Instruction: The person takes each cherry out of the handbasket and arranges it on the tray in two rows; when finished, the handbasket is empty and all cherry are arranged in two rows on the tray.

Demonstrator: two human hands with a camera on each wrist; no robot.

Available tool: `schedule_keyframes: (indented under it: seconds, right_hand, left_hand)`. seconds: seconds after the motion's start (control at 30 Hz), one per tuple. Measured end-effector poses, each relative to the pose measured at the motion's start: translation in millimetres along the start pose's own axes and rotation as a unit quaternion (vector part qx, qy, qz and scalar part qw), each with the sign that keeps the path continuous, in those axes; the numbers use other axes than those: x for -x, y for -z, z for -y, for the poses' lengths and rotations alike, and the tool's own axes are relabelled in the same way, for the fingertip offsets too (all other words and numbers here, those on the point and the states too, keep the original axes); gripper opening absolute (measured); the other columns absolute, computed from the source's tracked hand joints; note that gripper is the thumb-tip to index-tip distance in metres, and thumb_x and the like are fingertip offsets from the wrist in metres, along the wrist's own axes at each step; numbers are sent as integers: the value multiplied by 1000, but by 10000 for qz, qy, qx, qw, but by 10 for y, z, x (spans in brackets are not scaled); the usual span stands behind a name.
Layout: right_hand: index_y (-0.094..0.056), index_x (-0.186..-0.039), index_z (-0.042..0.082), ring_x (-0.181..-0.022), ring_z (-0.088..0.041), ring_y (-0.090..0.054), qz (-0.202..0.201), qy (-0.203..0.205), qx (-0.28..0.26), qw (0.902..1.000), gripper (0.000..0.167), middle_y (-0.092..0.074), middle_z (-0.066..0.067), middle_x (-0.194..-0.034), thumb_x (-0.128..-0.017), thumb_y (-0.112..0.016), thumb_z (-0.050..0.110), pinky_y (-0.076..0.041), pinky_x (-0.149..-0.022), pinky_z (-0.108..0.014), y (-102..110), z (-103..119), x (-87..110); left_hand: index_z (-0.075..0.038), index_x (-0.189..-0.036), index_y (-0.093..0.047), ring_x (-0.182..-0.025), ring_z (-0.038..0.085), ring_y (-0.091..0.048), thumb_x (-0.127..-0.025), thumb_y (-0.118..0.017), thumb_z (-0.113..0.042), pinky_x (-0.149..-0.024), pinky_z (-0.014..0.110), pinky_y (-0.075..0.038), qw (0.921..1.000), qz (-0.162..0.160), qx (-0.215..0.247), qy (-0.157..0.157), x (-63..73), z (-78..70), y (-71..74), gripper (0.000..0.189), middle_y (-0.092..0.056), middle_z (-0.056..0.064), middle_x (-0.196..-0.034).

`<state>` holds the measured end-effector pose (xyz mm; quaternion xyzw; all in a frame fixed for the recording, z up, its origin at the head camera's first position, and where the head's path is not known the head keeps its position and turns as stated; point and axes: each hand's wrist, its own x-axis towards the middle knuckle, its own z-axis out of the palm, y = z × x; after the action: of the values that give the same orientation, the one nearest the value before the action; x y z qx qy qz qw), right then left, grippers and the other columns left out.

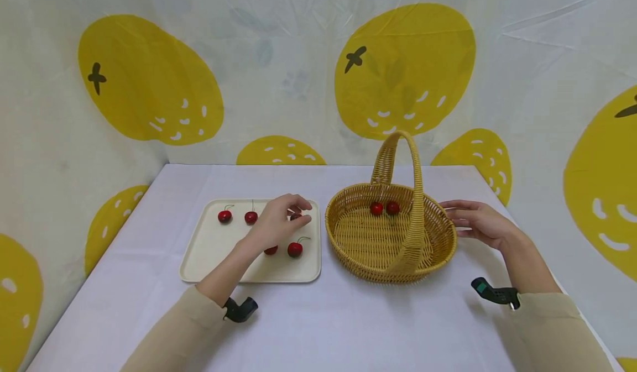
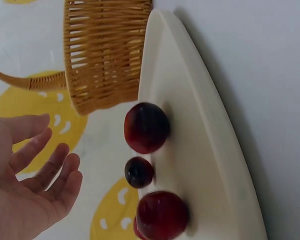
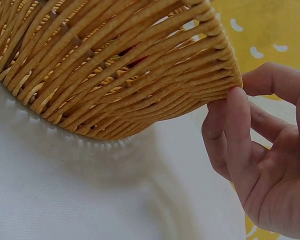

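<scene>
My left hand (image 1: 278,220) hovers over the right part of a cream tray (image 1: 209,261), its fingers loosely bent with nothing between them. Just beyond its fingertips in the head view shows a partly hidden cherry (image 1: 296,216). Other dark red cherries lie on the tray, among them a stemmed cherry (image 1: 294,249) near its front right; the left wrist view shows cherries (image 2: 162,215) below the hand. At the right, my right hand (image 1: 480,224) pinches the rim of a wicker basket (image 1: 340,239) between thumb (image 3: 238,130) and fingers. Two cherries (image 1: 376,209) sit inside the basket towards its back.
The basket's tall arched handle (image 1: 417,195) rises over its middle. A white cloth (image 1: 348,328) covers the table, and a fabric backdrop with yellow fruit prints (image 1: 405,68) hangs behind. The tray stands close to the basket's left side.
</scene>
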<state>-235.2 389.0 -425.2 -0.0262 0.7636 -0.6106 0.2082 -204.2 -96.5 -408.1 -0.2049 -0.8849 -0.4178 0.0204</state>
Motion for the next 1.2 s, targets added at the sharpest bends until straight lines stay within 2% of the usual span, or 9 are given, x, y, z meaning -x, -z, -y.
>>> schedule_keyframes:
  seconds: [0.2, 0.37, 0.47, 0.67, 0.83, 0.97, 1.2]
  right_hand:
    - [-37, -149, -10, -101, -14, -70, 21, 17, -14, 10000, 54, -72, 4, -112, -107, -56, 19, -60, -83, -34, -4, 13, -5]
    - [-38, -149, -9, -101, -14, -70, 26, 8, -48, 10000, 54, -72, 4, -112, -107, -56, 18, -60, -83, -35, -2, 13, -7]
    - [-37, -149, -9, -101, -14, -70, 39, 10, -74, 10000, 53, -72, 4, -112, -108, -56, 18, -60, -83, -35, -1, 12, -6]
    - [-38, -149, -9, -101, -14, -71, 53, 24, -90, 9999, 51, -72, 4, -112, -108, -55, 17, -60, -83, -35, 11, 6, -14]
    - [-45, -146, -4, -102, -14, -71, 12, 8, -56, 10000, 47, -72, 5, -113, -108, -56, 20, -59, -85, -36, 31, -5, -16]
    - [-49, -143, -1, -101, -14, -71, 21, 25, -115, 9999, 42, -72, 5, -112, -107, -56, 19, -59, -84, -36, 38, -22, -18]
    - [-40, -148, -8, -101, -15, -70, 46, 54, -73, 9999, 50, -72, 3, -112, -108, -55, 18, -60, -83, -35, 35, -61, -41]
  left_hand:
    - [-6, -115, -71, -108, 30, -62, -96, -74, -12, -95, 45, -53, 9993, -92, 22, -375, -101, -119, -125, 20, -69, 9, -111]
    - [-4, -116, -70, -107, 26, -63, -96, -74, -10, -96, 46, -52, 9970, -166, 117, -745, -215, -199, -211, 22, -70, 10, -113]
    - [-2, -117, -69, -107, 24, -64, -96, -74, -10, -95, 47, -52, 9960, -115, 198, -864, -288, -238, -261, 22, -70, 10, -114]
    - [-3, -117, -70, -107, 21, -64, -97, -73, -11, -95, 42, -53, 9955, 33, 285, -901, -409, -303, -380, 22, -70, 6, -113]
    - [-4, -119, -70, -109, 21, -63, -97, -72, -11, -96, 39, -52, 9961, 181, 424, -747, -496, -359, -491, 23, -69, 7, -117]
    - [-4, -120, -70, -110, 20, -63, -98, -72, -12, -97, 34, -50, 9968, 298, 329, -665, -579, -388, -595, 24, -69, 6, -117]
    - [-5, -117, -73, -110, 21, -63, -98, -71, -12, -95, 30, -50, 9959, 486, 140, -752, -716, -405, -766, 20, -69, 6, -117]
